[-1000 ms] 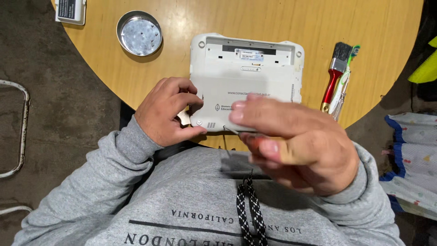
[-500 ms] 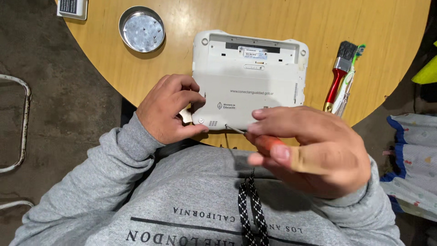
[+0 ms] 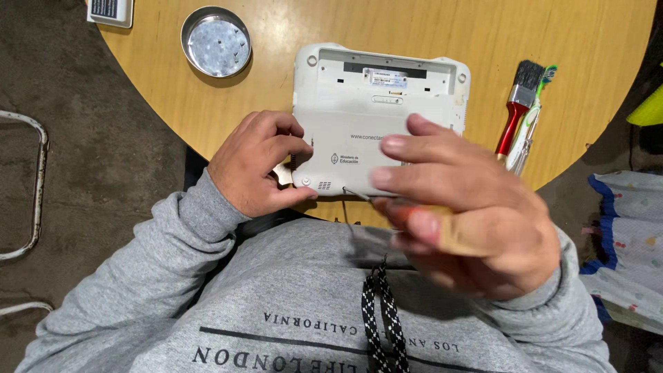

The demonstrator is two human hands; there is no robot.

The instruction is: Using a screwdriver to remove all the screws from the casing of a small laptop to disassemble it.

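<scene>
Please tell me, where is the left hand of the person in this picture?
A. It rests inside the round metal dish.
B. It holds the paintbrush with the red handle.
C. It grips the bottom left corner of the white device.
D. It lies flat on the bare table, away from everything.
C: the left hand closes around the lower left corner of the white device, far from the round metal dish and the paintbrush.

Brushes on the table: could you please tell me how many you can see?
1: a red-handled paintbrush lies right of the white device, beside a green-tipped tool.
</scene>
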